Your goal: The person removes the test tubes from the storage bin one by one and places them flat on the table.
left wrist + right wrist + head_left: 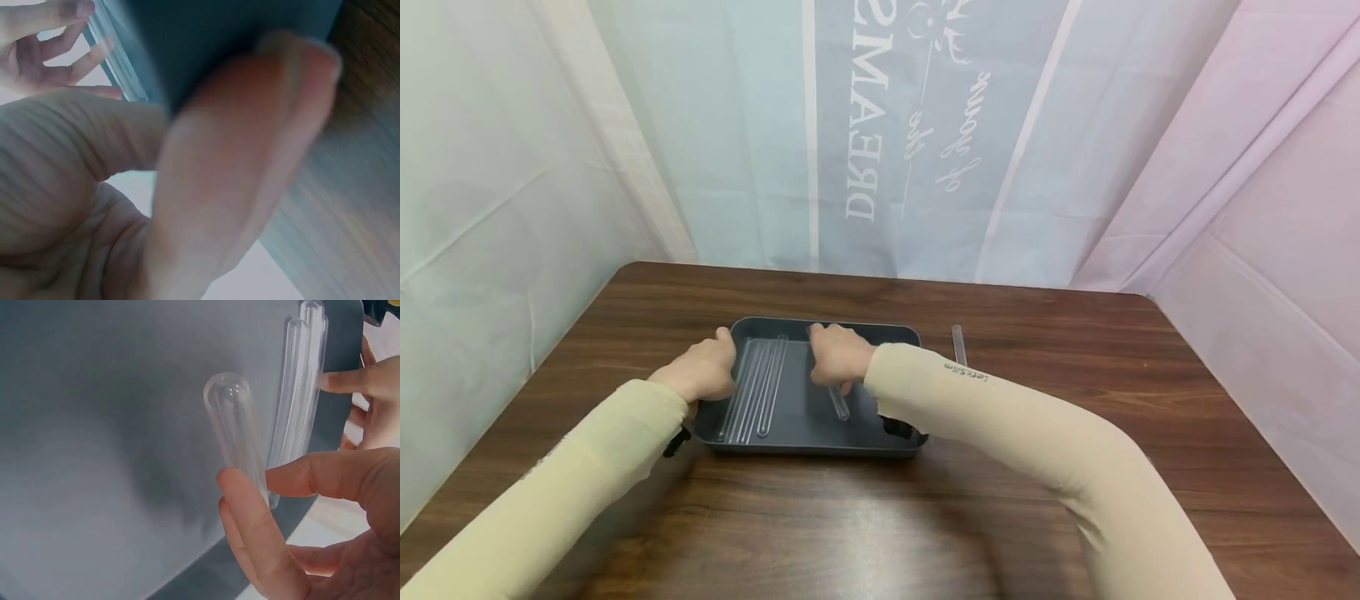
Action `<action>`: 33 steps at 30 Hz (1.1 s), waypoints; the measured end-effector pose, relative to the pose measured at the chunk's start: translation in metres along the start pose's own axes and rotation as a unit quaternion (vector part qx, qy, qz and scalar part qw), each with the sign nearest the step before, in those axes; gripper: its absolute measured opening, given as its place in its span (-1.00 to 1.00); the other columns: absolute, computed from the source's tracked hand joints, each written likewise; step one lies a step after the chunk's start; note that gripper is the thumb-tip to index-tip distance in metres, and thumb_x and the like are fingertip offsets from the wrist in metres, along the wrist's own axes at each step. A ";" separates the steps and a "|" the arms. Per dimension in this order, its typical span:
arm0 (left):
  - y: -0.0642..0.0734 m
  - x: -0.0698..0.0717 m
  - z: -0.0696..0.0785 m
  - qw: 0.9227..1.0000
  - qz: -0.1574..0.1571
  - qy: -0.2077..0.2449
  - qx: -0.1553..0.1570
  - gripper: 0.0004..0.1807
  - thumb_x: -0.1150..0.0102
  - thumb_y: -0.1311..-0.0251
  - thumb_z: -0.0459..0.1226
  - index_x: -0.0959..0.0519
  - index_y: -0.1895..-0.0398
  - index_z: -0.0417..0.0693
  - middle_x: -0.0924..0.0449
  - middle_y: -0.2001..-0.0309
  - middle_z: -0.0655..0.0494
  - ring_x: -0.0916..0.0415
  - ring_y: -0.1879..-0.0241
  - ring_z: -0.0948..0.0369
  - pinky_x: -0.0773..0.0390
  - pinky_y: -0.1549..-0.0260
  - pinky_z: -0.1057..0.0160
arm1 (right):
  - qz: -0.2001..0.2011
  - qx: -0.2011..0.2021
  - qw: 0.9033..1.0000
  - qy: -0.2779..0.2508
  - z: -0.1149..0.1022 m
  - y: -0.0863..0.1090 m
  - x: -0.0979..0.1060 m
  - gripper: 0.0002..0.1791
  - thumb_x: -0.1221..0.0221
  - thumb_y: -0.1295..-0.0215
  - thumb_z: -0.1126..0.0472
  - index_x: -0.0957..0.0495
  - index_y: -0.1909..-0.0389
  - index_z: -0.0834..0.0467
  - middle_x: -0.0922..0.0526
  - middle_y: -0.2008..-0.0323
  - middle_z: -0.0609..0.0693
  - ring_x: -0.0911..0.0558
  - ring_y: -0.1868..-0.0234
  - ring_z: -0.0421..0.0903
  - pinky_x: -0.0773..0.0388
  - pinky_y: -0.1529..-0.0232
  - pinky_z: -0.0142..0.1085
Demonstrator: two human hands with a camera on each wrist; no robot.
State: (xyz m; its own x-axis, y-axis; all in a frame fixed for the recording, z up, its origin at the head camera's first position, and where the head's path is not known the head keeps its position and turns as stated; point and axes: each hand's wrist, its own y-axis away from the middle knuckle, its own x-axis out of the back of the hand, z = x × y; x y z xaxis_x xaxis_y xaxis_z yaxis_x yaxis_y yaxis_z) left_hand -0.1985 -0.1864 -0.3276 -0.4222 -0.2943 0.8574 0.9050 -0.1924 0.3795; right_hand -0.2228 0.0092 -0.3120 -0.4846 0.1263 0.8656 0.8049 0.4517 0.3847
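My right hand (838, 354) pinches a clear test tube (838, 402) between thumb and fingers over the dark grey tray (820, 451). In the right wrist view the tube's rounded end (230, 394) points away from the fingertips, above the tray's floor. At the tray's left side, my left hand (703, 369) grips the wall, its thumb and a finger on either side of it in the left wrist view. Several more clear test tubes (765, 392) lie side by side along the left part of the tray.
Another clear tube (958, 342) lies on the brown wooden table (1052, 350) to the right of the tray, partly hidden by my right sleeve. A printed curtain (760, 150) hangs behind the table, with pale cloth at both sides.
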 end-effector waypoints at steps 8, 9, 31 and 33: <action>0.003 0.005 -0.003 1.000 -0.001 0.012 -0.017 -0.10 0.05 -0.11 -0.50 0.38 -0.35 -0.67 -0.47 0.34 -0.57 -0.51 0.83 0.09 -0.57 0.86 0.20 | -0.005 0.006 1.000 -0.017 0.013 0.011 0.014 -0.20 -0.05 -0.27 0.33 0.09 -0.47 0.33 -0.44 0.69 -0.02 -0.70 0.51 0.10 -0.73 0.34 -0.14; 0.003 0.005 -0.003 1.000 -0.001 0.013 -0.017 -0.10 0.06 -0.10 -0.51 0.38 -0.35 -0.67 -0.45 0.31 -0.59 -0.51 0.83 0.10 -0.57 0.86 0.20 | -0.003 0.004 1.000 -0.022 0.014 0.012 0.015 -0.19 -0.06 -0.27 0.33 0.10 -0.48 0.32 -0.45 0.67 -0.01 -0.70 0.50 0.12 -0.73 0.32 -0.14; 0.003 0.008 -0.004 0.999 -0.034 0.027 -0.009 -0.17 0.13 -0.10 -0.56 0.35 -0.33 -0.69 -0.49 0.52 -0.27 -0.53 0.81 0.13 -0.64 0.76 0.20 | 0.046 -0.016 0.996 -0.078 0.051 0.032 0.036 -0.21 -0.14 -0.27 0.27 0.00 -0.46 0.25 -0.37 -0.25 0.27 -0.71 0.48 0.05 -0.72 0.34 -0.24; 0.002 0.009 -0.003 0.999 -0.037 0.028 -0.005 -0.16 0.13 -0.12 -0.56 0.37 -0.34 -0.68 -0.49 0.51 -0.26 -0.53 0.79 0.13 -0.64 0.75 0.21 | 0.048 -0.016 0.996 -0.075 0.055 0.034 0.038 -0.21 -0.13 -0.27 0.28 0.01 -0.46 0.26 -0.38 -0.24 0.28 -0.72 0.46 0.07 -0.71 0.32 -0.27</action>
State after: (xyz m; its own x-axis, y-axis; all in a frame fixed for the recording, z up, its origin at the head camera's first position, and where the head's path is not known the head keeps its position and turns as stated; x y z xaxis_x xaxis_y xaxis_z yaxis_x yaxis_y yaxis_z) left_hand -0.2005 -0.1922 -0.3206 -0.4899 -0.3304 0.8068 0.8711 -0.2239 0.4372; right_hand -0.2330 0.0776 -0.2838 -0.4481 0.2999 0.8422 0.8599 0.4023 0.3143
